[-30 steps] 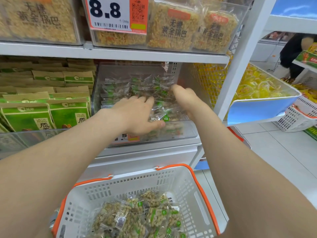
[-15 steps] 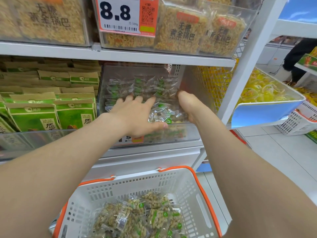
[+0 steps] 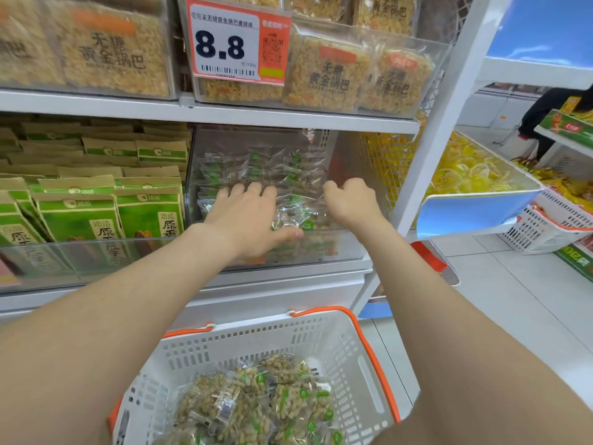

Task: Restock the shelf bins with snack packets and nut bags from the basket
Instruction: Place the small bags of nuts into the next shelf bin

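Shelf bin (image 3: 348,248), left hand (image 3: 247,220) flat on packets (image 3: 288,175), right hand (image 3: 351,203) perhaps curled

Head camera, close, facing forward-down at shelf bin (image 3: 349,252), basket (image 3: 362,348).

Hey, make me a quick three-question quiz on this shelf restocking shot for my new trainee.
1. True or false: the basket is empty.
2. The left hand is: A flat on packets in the clear bin, B inside the basket, C hanging free.
3. Fill in: the price tag above that bin reads ___.
Key: 1 false; 2 A; 3 8.8.
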### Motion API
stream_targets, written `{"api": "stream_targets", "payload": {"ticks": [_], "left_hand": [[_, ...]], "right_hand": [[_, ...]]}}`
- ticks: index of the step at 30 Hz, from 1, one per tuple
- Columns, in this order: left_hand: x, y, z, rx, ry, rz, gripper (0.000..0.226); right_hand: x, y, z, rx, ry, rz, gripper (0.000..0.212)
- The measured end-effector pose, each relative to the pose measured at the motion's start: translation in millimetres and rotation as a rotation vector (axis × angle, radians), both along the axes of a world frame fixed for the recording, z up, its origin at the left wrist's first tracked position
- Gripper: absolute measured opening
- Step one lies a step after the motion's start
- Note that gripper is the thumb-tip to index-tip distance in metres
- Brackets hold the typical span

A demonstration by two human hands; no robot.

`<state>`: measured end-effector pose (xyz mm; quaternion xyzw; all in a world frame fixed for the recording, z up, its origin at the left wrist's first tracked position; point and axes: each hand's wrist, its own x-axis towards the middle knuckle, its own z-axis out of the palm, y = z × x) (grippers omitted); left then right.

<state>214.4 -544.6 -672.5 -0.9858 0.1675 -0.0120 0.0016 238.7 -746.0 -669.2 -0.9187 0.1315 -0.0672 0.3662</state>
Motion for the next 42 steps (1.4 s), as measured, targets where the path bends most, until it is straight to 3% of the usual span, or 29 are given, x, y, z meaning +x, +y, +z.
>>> {"api": "stream_targets", "payload": {"ticks": [4, 7, 11, 15, 18, 23, 26, 29, 31, 34, 37, 42], "left_hand": [[-18, -2, 5, -0.148, -0.188, -0.13, 0.066], [-35, 0, 10, -0.249, -0.287, -0.192, 0.028], [-55, 6, 2, -0.161, -0.129, -0.19, 0.013], [-67, 6, -16, 0.037, -0.245, -0.343, 0.011], [-75, 3, -30, 0.178, -0.307, -0.387, 0.017], [-84, -10, -47, 0.296, 0.026, -0.437, 0.023], [-78, -11, -58, 0.394, 0.175, -0.434, 0.02], [-71, -11, -66, 0.449, 0.295, -0.391, 0.014], [-67, -9, -67, 0.439, 0.34, -0.392, 0.015], [-60, -3, -69, 0.405, 0.386, -0.414, 0.019], [-58, 1, -69, 0.45, 0.406, -0.414, 0.016], [-63, -4, -63, 0.488, 0.445, -0.392, 0.032]], "right_hand": [[-28, 9, -6, -0.349, -0.38, 0.034, 0.027], [-56, 18, -6, -0.311, -0.486, 0.158, 0.022], [-85, 26, -30, -0.432, -0.234, 0.33, 0.021], [-102, 26, -84, -0.584, 0.218, 0.592, 0.011], [-112, 29, -120, -0.654, 0.444, 0.73, 0.009], [-121, 46, -178, -0.81, 0.677, 0.852, 0.021], [-115, 55, -212, -0.898, 0.743, 0.915, 0.002], [-105, 47, -247, -1.09, 0.79, 0.919, 0.041], [-100, 37, -263, -1.169, 0.855, 0.903, 0.055], [-99, 28, -278, -1.122, 0.96, 0.912, 0.056], [-101, 29, -284, -1.113, 0.926, 0.896, 0.06], [-102, 40, -286, -1.145, 0.873, 0.898, 0.051]]}}
